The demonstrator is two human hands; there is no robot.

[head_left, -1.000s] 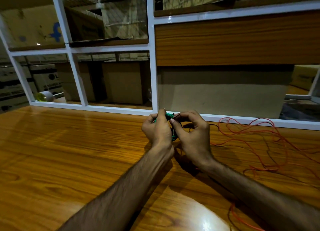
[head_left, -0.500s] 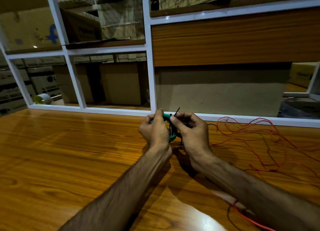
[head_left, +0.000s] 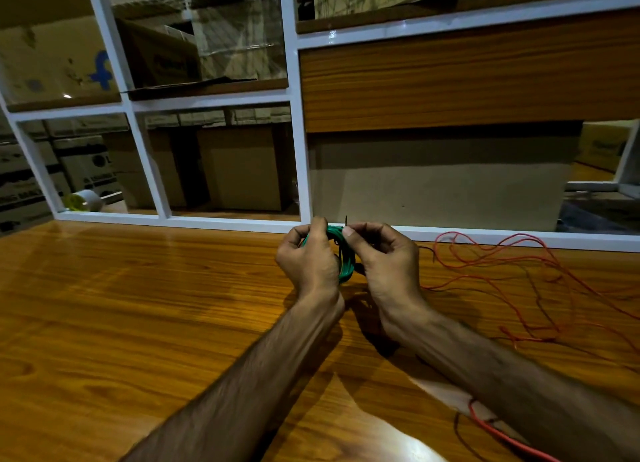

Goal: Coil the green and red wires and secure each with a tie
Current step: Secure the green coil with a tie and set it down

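- A small roll of tape (head_left: pixel 84 201) sits far off to the left, behind the white frame (head_left: pixel 149 170). It is well apart from the work.
- The wooden table (head_left: pixel 138 305) is shiny and smooth. A dropped coil could slide on it.
- The left hand (head_left: pixel 311 262) is curled closed around the left side of the green wire (head_left: pixel 346 264). The green wire is wound into a small coil, held up just above the table between the two hands.
- A thin dark tie (head_left: pixel 346 220) pokes up from the top of the coil. I think the tie is being closed now, but I cannot tell if it is tight yet.
- The right hand (head_left: pixel 386 264) is mostly closed too. Its thumb and first finger pinch at the top of the coil, right by the tie. I cannot tell for sure if they have the tie itself.
- If the pinch slips, the tie could pop out, and the green loops could spring open. Then the winding would need doing again.
- The red wire (head_left: pixel 519 271) lies loose and tangled on the table to the right, near the right arm. It is not coiled yet.
- One bit of red wire runs under the right arm close to the camera. The arm could drag it and make the tangle worse.
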